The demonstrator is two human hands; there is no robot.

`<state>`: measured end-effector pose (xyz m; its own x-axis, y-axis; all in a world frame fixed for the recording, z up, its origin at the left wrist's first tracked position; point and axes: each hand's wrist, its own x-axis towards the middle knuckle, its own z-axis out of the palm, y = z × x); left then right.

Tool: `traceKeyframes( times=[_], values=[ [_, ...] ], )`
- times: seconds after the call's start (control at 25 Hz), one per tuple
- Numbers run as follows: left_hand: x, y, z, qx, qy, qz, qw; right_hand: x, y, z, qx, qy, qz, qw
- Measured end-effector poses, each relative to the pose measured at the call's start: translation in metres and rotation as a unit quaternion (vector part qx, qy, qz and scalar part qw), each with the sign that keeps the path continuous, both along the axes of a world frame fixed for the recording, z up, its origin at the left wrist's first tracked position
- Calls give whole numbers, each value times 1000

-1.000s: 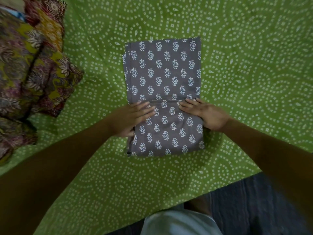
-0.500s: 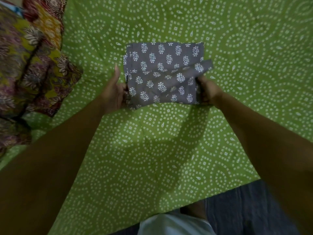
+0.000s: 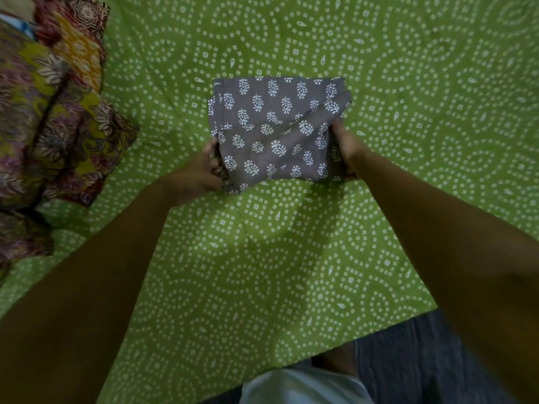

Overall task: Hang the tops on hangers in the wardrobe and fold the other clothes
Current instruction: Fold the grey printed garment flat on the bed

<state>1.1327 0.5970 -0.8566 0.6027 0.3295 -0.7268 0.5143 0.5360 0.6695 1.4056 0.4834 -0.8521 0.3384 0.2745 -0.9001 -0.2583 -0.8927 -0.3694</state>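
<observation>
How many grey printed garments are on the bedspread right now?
1: the grey printed garment lies folded mid-bedspread, held at its near corners by the left hand and right hand. The multicoloured pile at left may hide more.

One view only, from the person's head, looking steeply down and forward over both forearms. It sits close above a green bedspread (image 3: 291, 258) that fills most of the picture, wide-angle, with bent edges. The bottom edge takes in what seems to be dark floor (image 3: 423, 360); the far left edge catches patterned clothes (image 3: 52, 126)
</observation>
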Motion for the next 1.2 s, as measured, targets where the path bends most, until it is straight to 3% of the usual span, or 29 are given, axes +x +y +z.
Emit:
traceKeyframes(
  times=[0.08,0.16,0.32,0.44,0.52,0.6,0.68,0.76,0.92,1.08,1.2],
  values=[
    [12,0,2,70,34,20,997,1,0,-5,-3,-5,3,1000],
    [30,-6,8,119,53,118,984,0,0,-6,-5,-11,-9,1000],
    [38,-7,8,20,20,349,937,-1,0,-5,0,-12,-22,1000],
    [48,6,9,6,83,317,945,1,-5,-7,25,6,-40,999],
    [41,7,8,-41,55,301,951,4,-16,-12,64,-13,-53,996],
    [26,-1,9,-38,58,225,972,0,-39,-11,95,-63,-12,993],
    [16,-12,12,1,119,144,982,-5,-61,-15,105,-74,27,991],
    [16,-12,11,11,132,151,980,-6,-66,-11,138,-36,2,990],
    [39,20,10,20,43,217,975,13,-19,-4,209,-11,-73,975],
    [63,24,3,190,70,286,936,12,11,-9,265,-21,-140,954],
    [72,21,-4,331,106,254,903,11,7,-24,272,-80,-169,944]
  ],
)
